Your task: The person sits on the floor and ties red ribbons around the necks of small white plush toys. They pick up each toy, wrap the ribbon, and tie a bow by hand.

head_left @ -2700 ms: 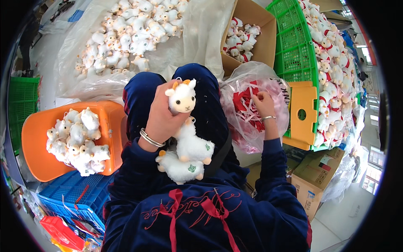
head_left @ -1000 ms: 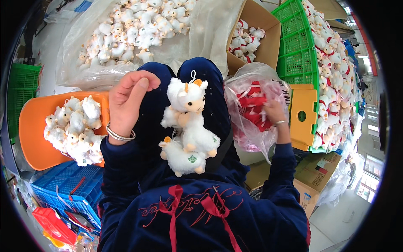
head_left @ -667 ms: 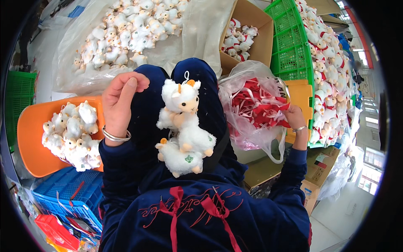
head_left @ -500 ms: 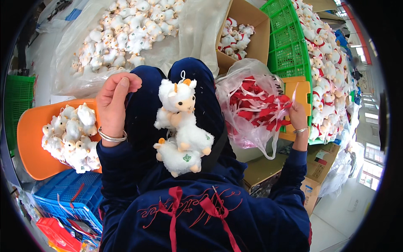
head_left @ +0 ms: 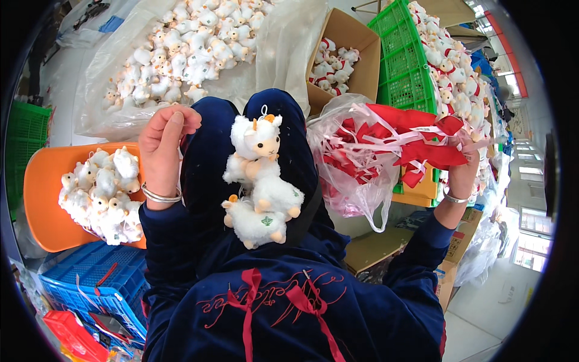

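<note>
My right hand (head_left: 462,175) is closed on a bunch of red cloth pieces with pale pink ribbons (head_left: 431,145). The bunch stretches out of a clear plastic bag (head_left: 377,202), which holds more of the same pieces. Over my left thigh, my left hand (head_left: 166,136) is raised with thumb and fingers pressed together, and nothing shows between them. Several white plush sheep toys (head_left: 262,196) with orange horns lie piled on my lap. The top one has a white hanging loop, and green marks show on the lower ones.
On the left, an orange chair (head_left: 45,199) bears more plush sheep, above a blue crate (head_left: 90,274). A large heap of sheep (head_left: 193,45) lies ahead on plastic sheeting. To the right are a cardboard box (head_left: 362,63), a green crate (head_left: 407,57) and sheep with red cloth (head_left: 464,84).
My right hand has moved right, drawing the bunch of red cloth pieces partly out of the bag. My left hand stays in place.
</note>
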Action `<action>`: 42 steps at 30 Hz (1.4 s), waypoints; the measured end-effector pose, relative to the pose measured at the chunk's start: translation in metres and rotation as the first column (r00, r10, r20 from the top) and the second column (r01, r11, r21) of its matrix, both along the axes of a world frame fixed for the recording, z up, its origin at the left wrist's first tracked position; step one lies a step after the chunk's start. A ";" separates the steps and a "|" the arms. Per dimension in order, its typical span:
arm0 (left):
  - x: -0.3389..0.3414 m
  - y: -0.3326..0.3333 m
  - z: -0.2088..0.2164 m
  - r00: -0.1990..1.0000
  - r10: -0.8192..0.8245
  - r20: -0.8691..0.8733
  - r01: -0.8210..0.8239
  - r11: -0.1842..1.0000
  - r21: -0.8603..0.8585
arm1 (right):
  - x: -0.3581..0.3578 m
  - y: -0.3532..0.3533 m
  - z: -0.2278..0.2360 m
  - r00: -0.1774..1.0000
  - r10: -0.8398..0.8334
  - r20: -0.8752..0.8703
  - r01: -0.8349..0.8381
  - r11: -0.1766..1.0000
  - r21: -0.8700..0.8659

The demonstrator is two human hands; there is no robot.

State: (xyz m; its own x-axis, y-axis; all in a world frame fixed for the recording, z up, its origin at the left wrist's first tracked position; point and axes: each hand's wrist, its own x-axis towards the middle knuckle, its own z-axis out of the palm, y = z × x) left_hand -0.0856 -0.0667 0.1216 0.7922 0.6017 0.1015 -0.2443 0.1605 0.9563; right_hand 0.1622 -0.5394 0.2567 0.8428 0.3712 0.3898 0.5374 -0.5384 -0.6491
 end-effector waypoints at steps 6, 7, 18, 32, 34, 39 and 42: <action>-0.009 0.003 -0.004 0.998 0.059 -0.031 -0.059 0.998 -0.004 | 0.004 0.009 -0.028 0.989 0.006 -0.149 -0.027 0.990 -0.140; -0.008 0.003 -0.006 0.998 0.053 -0.029 -0.054 0.998 -0.019 | 0.015 -0.008 -0.047 0.963 -0.031 -0.268 -0.008 0.989 -0.145; 0.007 0.003 -0.015 0.999 0.011 -0.038 -0.013 0.998 -0.068 | 0.022 -0.055 -0.103 0.845 -0.070 -0.530 0.051 0.997 -0.050; 0.010 0.001 -0.016 0.998 -0.041 0.041 0.044 0.996 -0.072 | 0.027 -0.056 -0.041 0.928 -0.179 -0.326 0.195 0.981 0.018; 0.007 0.001 -0.014 0.999 -0.036 0.030 0.038 0.997 -0.061 | 0.026 -0.050 -0.029 0.942 -0.148 -0.302 0.184 0.978 0.094; 0.006 -0.005 -0.005 0.999 -0.009 0.038 0.012 0.997 -0.082 | 0.004 -0.023 0.021 0.972 -0.129 -0.196 0.149 0.985 0.091; 0.006 -0.006 0.005 1.000 0.004 0.029 -0.003 1.000 -0.026 | -0.007 -0.024 0.053 0.979 0.204 -0.029 -0.193 0.957 0.215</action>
